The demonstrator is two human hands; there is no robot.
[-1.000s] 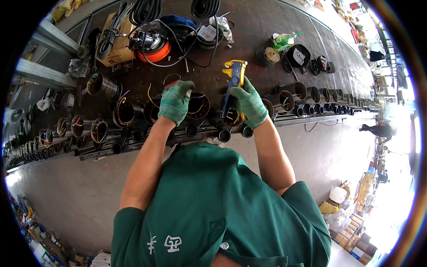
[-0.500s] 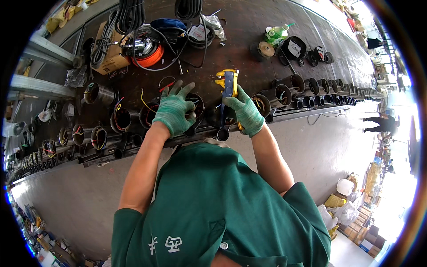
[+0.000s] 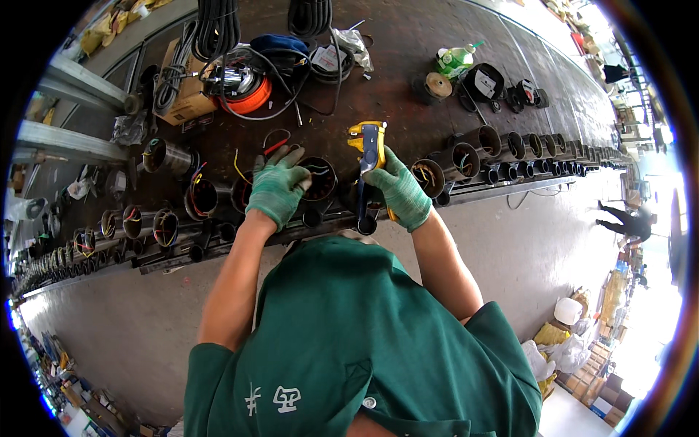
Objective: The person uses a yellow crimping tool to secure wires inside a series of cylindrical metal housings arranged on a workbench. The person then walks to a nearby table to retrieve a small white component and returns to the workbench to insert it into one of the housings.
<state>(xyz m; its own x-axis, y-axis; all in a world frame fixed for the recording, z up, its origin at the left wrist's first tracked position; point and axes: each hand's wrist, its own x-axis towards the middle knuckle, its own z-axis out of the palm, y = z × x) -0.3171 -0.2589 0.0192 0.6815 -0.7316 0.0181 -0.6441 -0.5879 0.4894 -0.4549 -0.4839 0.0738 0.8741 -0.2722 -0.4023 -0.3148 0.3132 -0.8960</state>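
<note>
Far left, dark round housings sit in a row along the bench edge, coloured wires poking out. The left hand, green-gloved, curls down over the rim of one open housing, fingers closed on its wires, likely to steady them. Just beside it, the right hand is wrapped tight around a yellow-and-blue wire stripper, held upright, head pointing away, wrist bent inward.

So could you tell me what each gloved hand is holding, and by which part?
Right hand grips the yellow-and-blue wire stripper by its handles. Left hand pinches a thin wire, end unclear.
</note>
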